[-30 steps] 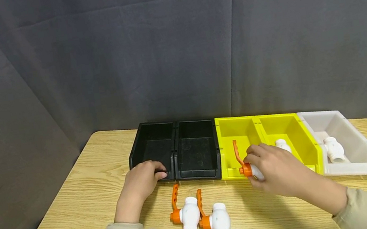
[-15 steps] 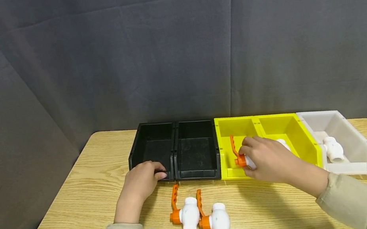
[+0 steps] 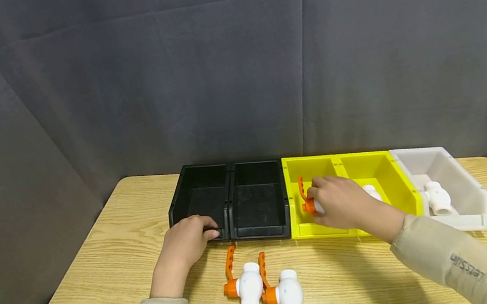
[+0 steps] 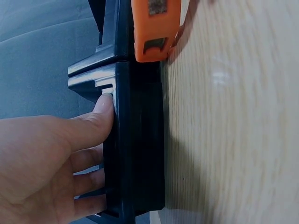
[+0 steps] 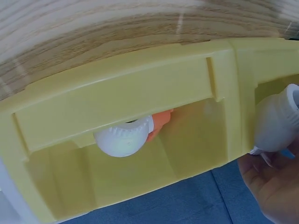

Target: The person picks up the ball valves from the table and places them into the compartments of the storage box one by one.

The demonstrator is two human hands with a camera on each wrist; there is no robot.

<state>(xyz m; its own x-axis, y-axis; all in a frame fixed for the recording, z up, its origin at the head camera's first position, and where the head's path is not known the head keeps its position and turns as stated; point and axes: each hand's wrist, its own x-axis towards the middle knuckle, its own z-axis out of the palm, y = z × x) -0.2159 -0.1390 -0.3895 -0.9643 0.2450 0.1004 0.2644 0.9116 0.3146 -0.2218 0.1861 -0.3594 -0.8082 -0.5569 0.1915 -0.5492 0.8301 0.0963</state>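
My left hand (image 3: pixel 190 239) grips the front wall of the leftmost black bin (image 3: pixel 205 200); the left wrist view shows the thumb (image 4: pixel 103 109) on its rim and the fingers curled inside. My right hand (image 3: pixel 339 201) holds a white ball valve with an orange lever (image 3: pixel 310 206) at the left yellow bin (image 3: pixel 307 229), lever pointing to the back. In the right wrist view, the white body of this valve (image 5: pixel 275 122) is within that bin's opening, partly cut off by the frame. Two similar ball valves, a left one (image 3: pixel 249 288) and a right one (image 3: pixel 290 296), lie on the table before the bins.
A second black bin (image 3: pixel 258 200) adjoins the left one. The right yellow bin (image 3: pixel 372 166) holds a ball valve (image 5: pixel 122 140), and the white bin (image 3: pixel 460 181) at the right end another (image 3: pixel 439 198). A grey curtain (image 3: pixel 212 72) hangs behind the wooden table (image 3: pixel 101 281).
My right hand has carried the ball valve left and back, from the front of the left yellow bin to further over it. My left hand stays on the black bin.
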